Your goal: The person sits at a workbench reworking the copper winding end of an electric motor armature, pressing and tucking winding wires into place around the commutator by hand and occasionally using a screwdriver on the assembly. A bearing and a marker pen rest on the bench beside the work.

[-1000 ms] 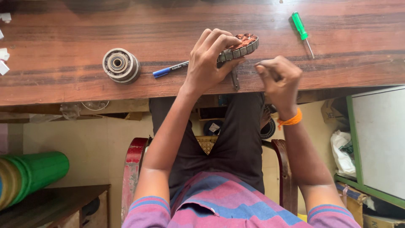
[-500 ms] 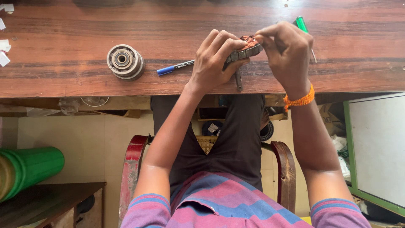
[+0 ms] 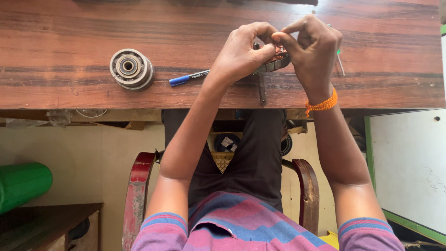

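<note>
1. Hands meet over the wooden table point(image 3: 69, 28): left hand point(image 3: 241, 53) and right hand point(image 3: 313, 51) both pinch a small toothed ring part point(image 3: 274, 62), mostly hidden by fingers.
2. Blue pen point(image 3: 188, 77) lies just beside the left wrist.
3. Round metal bearing hub point(image 3: 131, 69) sits well apart, leftward.
4. Green-handled screwdriver point(image 3: 340, 59) peeks behind the right hand.

Both arms reach forward, left hand point(image 3: 241, 53) and right hand point(image 3: 312, 49) meeting, fingers curled, apparently pinching.
</note>
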